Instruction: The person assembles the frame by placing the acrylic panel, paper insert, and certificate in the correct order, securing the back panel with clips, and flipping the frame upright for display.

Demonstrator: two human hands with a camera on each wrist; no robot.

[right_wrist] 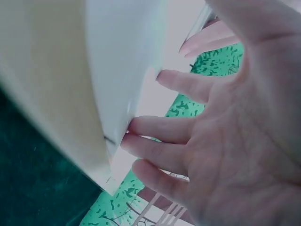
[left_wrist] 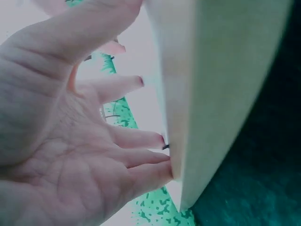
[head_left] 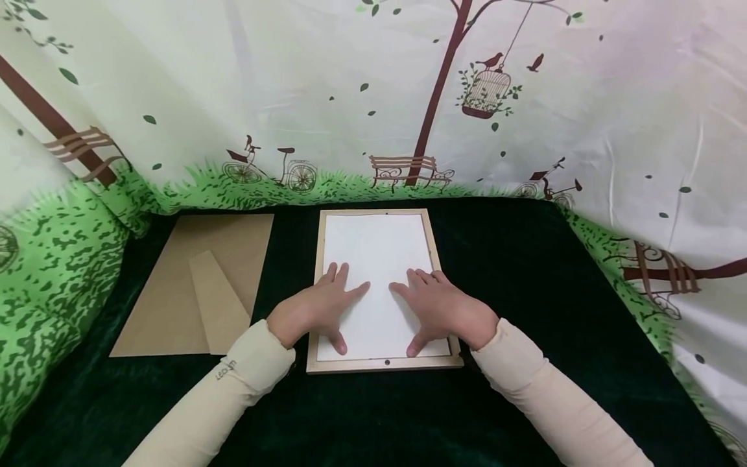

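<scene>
A light wooden picture frame (head_left: pixel 385 366) lies flat on the dark green cloth, a white sheet (head_left: pixel 376 243) filling its inside. On the sheet's left half my left hand (head_left: pixel 321 310) rests with fingers spread and fingertips touching it. My right hand (head_left: pixel 443 310) mirrors it on the right half, its thumb near the lower edge. Both wrist views show straight, spread fingers (left_wrist: pixel 136 139) with fingertips at the sheet and the frame's edge (right_wrist: pixel 56 94). Small dark tabs stick out along the frame's inner rim.
To the left lies a brown backing board (head_left: pixel 157 292) with a stand leg (head_left: pixel 218 301) attached. Dark green velvety cloth (head_left: pixel 525 272) covers the table. A white curtain (head_left: pixel 280 78) printed with trees, benches and bicycles hangs behind and along both sides.
</scene>
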